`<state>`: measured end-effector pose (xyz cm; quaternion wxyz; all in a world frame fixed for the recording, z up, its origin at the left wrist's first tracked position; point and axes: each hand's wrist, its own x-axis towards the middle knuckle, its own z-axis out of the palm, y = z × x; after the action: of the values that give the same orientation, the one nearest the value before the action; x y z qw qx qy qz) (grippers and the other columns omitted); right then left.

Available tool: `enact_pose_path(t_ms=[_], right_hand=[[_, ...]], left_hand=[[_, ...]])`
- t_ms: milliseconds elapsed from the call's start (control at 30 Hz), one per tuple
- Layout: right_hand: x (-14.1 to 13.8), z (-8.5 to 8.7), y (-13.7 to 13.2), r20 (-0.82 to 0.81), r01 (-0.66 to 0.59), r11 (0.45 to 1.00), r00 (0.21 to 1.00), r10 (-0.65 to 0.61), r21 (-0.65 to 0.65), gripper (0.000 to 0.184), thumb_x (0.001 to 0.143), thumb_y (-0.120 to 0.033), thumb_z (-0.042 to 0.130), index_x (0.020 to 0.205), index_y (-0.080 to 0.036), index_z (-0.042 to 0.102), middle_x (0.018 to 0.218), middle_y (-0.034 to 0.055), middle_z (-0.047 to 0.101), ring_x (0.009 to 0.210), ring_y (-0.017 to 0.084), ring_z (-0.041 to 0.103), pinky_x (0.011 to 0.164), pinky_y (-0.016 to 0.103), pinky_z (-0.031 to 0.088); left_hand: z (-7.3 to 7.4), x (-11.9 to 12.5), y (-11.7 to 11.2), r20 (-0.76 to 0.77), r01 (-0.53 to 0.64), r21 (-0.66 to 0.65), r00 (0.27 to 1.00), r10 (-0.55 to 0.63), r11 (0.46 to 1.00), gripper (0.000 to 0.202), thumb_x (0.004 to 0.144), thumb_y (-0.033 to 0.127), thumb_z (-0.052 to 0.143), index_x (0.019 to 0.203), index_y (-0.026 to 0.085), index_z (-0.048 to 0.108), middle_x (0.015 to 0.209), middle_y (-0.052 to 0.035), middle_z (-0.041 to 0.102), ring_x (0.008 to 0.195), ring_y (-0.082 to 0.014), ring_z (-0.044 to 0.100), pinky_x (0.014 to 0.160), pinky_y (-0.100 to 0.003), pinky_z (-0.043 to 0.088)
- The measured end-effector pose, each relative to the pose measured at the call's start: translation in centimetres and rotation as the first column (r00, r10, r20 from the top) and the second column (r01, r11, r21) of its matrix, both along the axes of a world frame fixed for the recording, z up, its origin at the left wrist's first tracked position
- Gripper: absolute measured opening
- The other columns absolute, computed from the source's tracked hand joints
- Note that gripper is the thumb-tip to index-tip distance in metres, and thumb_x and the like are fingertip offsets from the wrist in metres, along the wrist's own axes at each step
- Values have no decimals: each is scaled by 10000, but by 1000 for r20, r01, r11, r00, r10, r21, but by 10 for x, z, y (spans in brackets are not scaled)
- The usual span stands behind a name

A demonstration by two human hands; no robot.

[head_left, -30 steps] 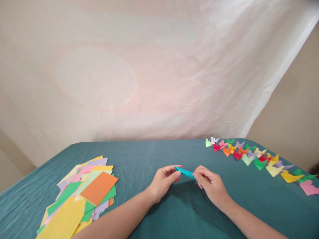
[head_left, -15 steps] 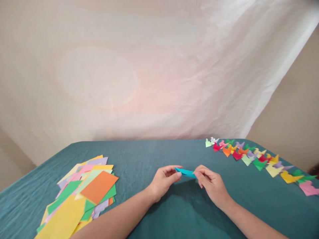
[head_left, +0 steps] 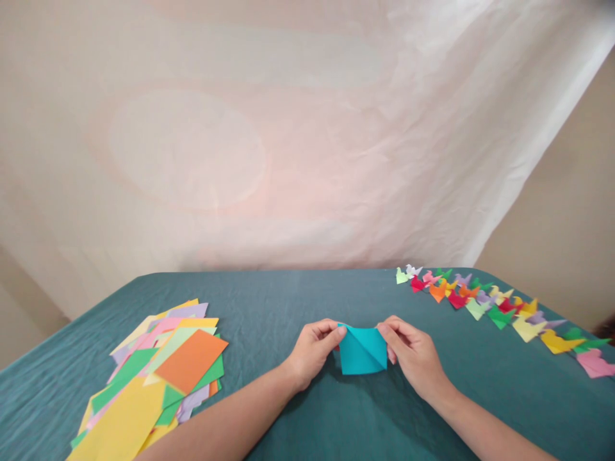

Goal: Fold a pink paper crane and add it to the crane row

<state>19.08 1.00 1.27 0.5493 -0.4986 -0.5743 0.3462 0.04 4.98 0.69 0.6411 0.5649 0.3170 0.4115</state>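
A turquoise sheet of origami paper (head_left: 361, 353) is spread between my hands above the table, with a crease running diagonally across it. My left hand (head_left: 314, 349) pinches its upper left corner between thumb and fingers. At the upper right corner, my right hand (head_left: 410, 352) grips the paper the same way. The sheet's lower edge hangs free, slightly curved. Fingers behind the paper are partly hidden.
A loose pile of coloured paper sheets (head_left: 192, 362) lies on the left of the green-covered table (head_left: 269, 301). Rows of small folded paper birds (head_left: 500, 317) stretch along the right side. A pale cloth (head_left: 307, 160) hangs behind the table.
The turquoise paper was a narrow folded strip between my fingers; now it is opened out to a square face. Both hands have stayed in nearly the same place.
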Motion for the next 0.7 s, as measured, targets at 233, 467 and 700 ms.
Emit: enact_pose_path(t_ms=[233, 467, 700], right_hand=[[0, -3, 1, 28, 20, 996, 999, -17, -87, 312, 821, -437, 527, 654, -173, 532, 469, -63, 373, 430, 82, 367, 440, 203, 304], [0, -8, 1, 51, -20, 995, 998, 25, -97, 313, 814, -439, 534, 651, -172, 534, 517, -53, 406, 472, 88, 396, 465, 200, 326], [3, -11, 3, 59, -10, 994, 998, 16, -111, 310, 807, -456, 529, 681, -175, 555, 518, -43, 433, 478, 99, 416, 460, 205, 343]], left_hand=[[-2, 1, -1, 28, -35, -14, 999, 35, 999, 346, 745, 434, 626, 642, 119, 528, 585, 35, 433, 568, -80, 358, 556, -204, 287], [-5, 2, 1, 19, -93, -80, 995, 94, 992, 333, 748, 439, 622, 712, 113, 564, 598, 20, 482, 552, -82, 389, 535, -203, 308], [-6, 3, 4, -25, -126, -99, 992, 124, 987, 325, 712, 443, 650, 730, 121, 607, 607, 14, 534, 542, -85, 432, 523, -198, 335]])
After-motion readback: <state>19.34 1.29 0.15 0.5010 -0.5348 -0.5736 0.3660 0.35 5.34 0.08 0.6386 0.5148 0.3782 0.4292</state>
